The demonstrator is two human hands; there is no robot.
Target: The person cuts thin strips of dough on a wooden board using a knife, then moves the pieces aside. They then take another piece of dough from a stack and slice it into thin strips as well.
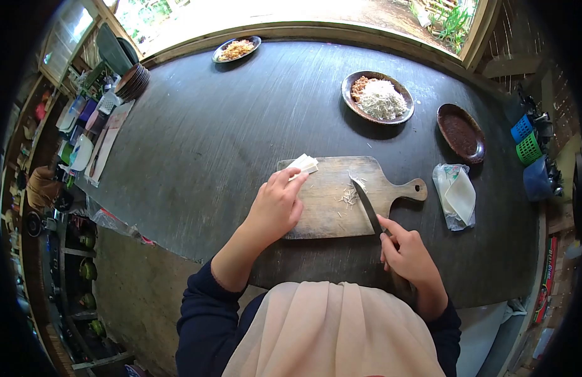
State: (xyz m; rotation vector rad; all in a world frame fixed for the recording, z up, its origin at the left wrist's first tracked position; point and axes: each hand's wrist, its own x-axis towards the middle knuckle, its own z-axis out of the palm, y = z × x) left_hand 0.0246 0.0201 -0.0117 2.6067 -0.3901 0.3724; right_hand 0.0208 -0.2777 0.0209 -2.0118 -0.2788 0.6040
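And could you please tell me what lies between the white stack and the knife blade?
In the head view, thin white shreds lie on the cutting board, mostly nearer the knife blade than the white stack.

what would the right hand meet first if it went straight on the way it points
Probably the white shreds on the cutting board, beside the knife in the right hand; depth is unclear.

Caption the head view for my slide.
Left hand touching white strips on a wooden cutting board, right hand holding a knife beside thin shreds, a filled dish beyond.
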